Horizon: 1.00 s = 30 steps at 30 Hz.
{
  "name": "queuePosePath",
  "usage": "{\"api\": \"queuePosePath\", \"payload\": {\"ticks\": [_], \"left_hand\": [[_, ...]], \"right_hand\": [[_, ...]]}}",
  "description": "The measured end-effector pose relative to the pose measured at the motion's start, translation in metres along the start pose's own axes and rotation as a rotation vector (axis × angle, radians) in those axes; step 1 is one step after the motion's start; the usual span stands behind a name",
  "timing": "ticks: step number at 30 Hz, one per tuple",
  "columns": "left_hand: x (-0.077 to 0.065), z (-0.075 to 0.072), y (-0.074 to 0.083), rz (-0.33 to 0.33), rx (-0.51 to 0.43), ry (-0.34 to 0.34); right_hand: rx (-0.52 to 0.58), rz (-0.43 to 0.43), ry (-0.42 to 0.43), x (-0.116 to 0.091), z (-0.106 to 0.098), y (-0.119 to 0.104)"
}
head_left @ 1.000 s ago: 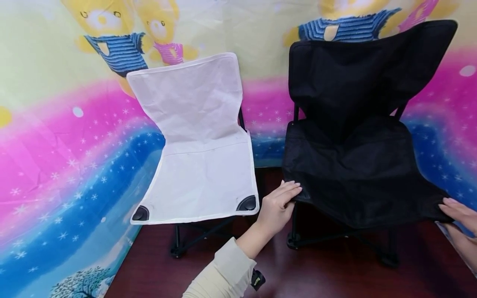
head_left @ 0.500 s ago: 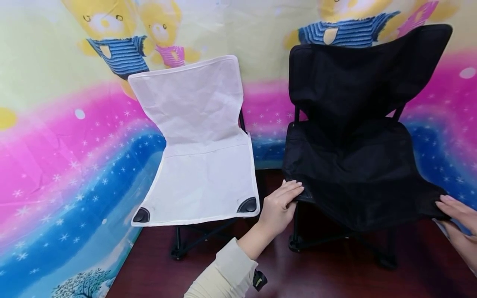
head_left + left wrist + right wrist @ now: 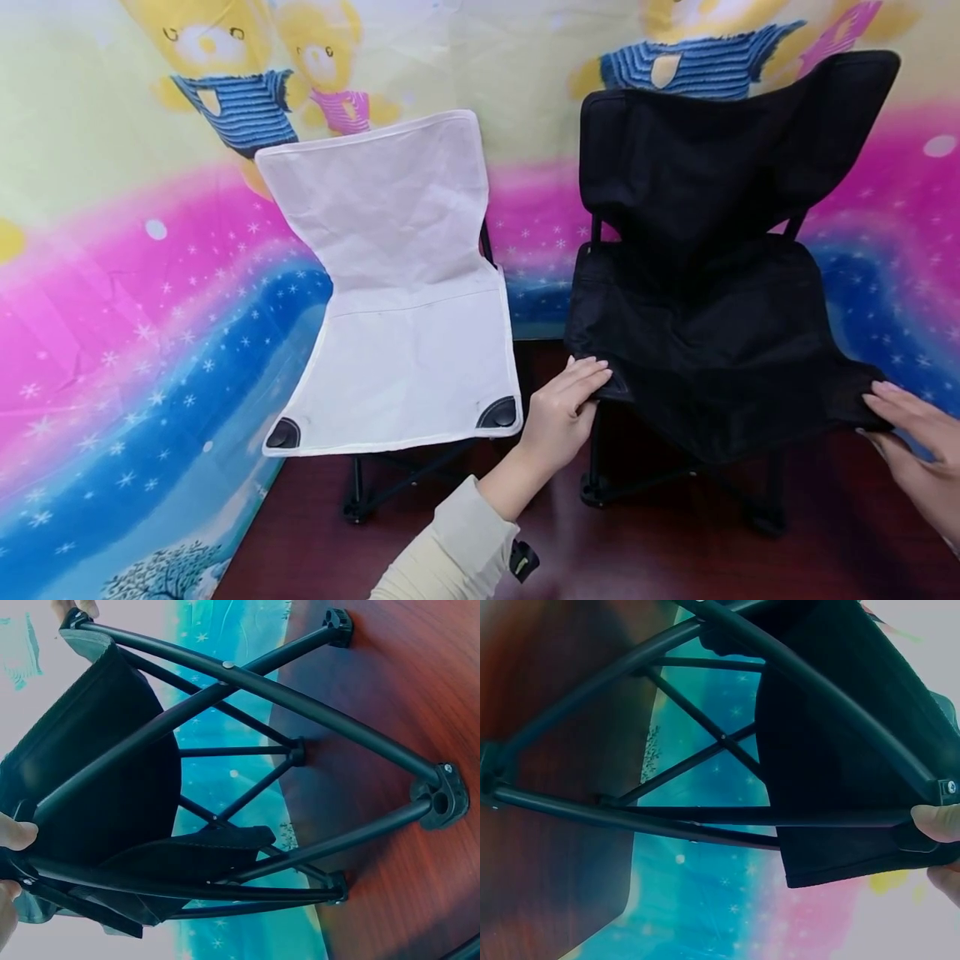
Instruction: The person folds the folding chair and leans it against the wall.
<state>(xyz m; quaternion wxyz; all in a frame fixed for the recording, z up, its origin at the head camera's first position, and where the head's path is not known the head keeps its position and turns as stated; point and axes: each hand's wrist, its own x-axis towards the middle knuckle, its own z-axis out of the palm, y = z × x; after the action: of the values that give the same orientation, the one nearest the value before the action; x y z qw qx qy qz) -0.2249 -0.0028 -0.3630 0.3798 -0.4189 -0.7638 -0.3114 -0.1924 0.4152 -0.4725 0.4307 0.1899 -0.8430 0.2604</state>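
Note:
A black folding chair (image 3: 697,358) stands unfolded at the right in the head view, its fabric seat sagging in the middle. My left hand (image 3: 558,412) grips the seat's front left corner, fingers on top. My right hand (image 3: 918,446) pinches the front right corner, fingers above and thumb beneath. The left wrist view shows the chair's crossed black tubes (image 3: 225,675) under the seat and a foot (image 3: 442,799) on the wooden surface. In the right wrist view, the thumb (image 3: 937,821) presses against the frame near a corner joint.
Left of the black chair stands a white folding chair (image 3: 416,358) with black corner patches. Both chairs are on a dark red wooden surface (image 3: 600,550). A colourful bear-print cloth (image 3: 150,292) hangs behind and along the left side. A small black object (image 3: 522,561) shows beside the left sleeve.
My right hand has moved left, bringing the black chair's right corner inward with it. The chair's backrest and right front leg have shifted slightly left. The left hand keeps its place.

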Motion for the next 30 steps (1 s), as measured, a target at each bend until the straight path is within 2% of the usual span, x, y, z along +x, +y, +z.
{"api": "queuePosePath", "payload": {"ticks": [1,3,4,7,8,11,13,17,18,20,22,24,25,28,30], "left_hand": [[0.001,0.000,0.001,0.000,0.008,-0.002],[0.001,-0.001,0.001,-0.001,0.012,-0.002],[0.001,-0.001,0.002,0.000,0.014,-0.001],[0.002,-0.001,0.002,0.004,0.018,0.005],[0.002,-0.001,0.001,0.006,0.017,0.008],[0.003,0.000,0.001,0.009,0.021,0.016],[0.003,0.000,0.001,0.010,0.025,0.020],[0.005,-0.001,0.002,0.011,0.037,0.025],[0.005,-0.001,0.002,0.011,0.039,0.026],[0.006,-0.001,0.002,0.012,0.041,0.025],[0.006,-0.001,0.002,0.014,0.044,0.026],[0.007,-0.002,0.002,0.016,0.048,0.028],[0.007,-0.002,0.002,0.018,0.052,0.030],[0.008,-0.002,0.003,0.018,0.059,0.035],[0.008,-0.002,0.003,0.016,0.063,0.036]], "right_hand": [[-0.042,-0.016,-0.011,-0.003,0.000,0.010],[-0.059,-0.028,-0.009,-0.005,0.002,0.016],[-0.022,0.006,-0.001,-0.003,0.003,0.012],[-0.050,-0.004,-0.026,-0.017,0.008,0.041],[-0.033,0.018,-0.038,-0.017,0.008,0.040],[-0.031,0.035,-0.074,-0.010,0.004,0.024],[-0.028,0.039,-0.071,0.008,-0.002,-0.009],[-0.008,-0.014,-0.027,0.047,-0.013,-0.082],[-0.061,-0.067,-0.036,0.052,-0.014,-0.087],[-0.059,-0.068,-0.034,0.061,-0.017,-0.105],[-0.070,-0.052,-0.056,0.060,-0.018,-0.106],[-0.089,-0.026,-0.088,0.055,-0.017,-0.096],[-0.051,0.019,-0.087,0.051,-0.016,-0.091],[-0.128,-0.043,-0.139,0.042,-0.014,-0.069],[-0.123,-0.038,-0.148,0.045,-0.015,-0.075]]}}
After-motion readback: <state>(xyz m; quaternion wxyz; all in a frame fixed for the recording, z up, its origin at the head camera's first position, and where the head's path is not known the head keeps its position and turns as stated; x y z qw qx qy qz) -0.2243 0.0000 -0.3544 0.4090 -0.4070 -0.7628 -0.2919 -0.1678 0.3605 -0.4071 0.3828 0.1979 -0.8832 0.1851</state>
